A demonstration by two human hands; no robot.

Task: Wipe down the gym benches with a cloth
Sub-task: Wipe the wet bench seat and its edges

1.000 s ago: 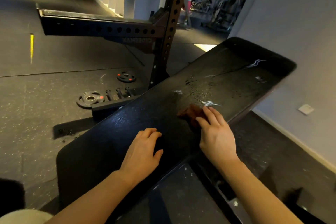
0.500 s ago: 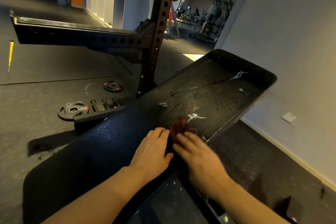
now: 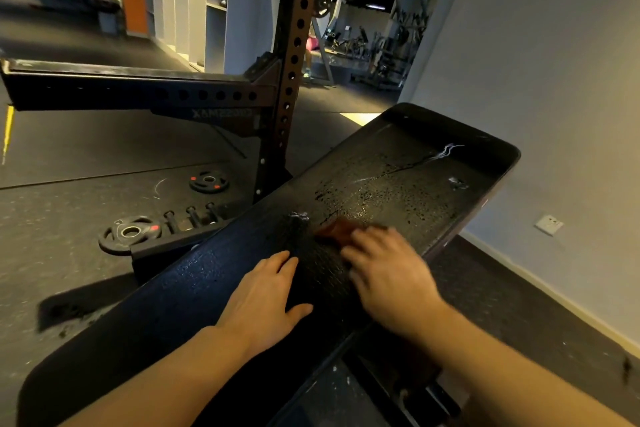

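- My right hand (image 3: 388,274) presses the reddish cloth (image 3: 334,230) flat mid-worktop (image 3: 207,288), grip released.
- My left hand (image 3: 266,298) rests open beside it.
- Droplets (image 3: 398,194) ahead look unwiped; much seems left.

A long black padded gym bench (image 3: 221,291), wet with droplets at its far end, runs diagonally across the view. The left hand (image 3: 266,302) rests flat on it, fingers straight. Just beside it, the blurred right hand (image 3: 388,274) presses a small reddish-brown cloth (image 3: 334,229) onto the pad.
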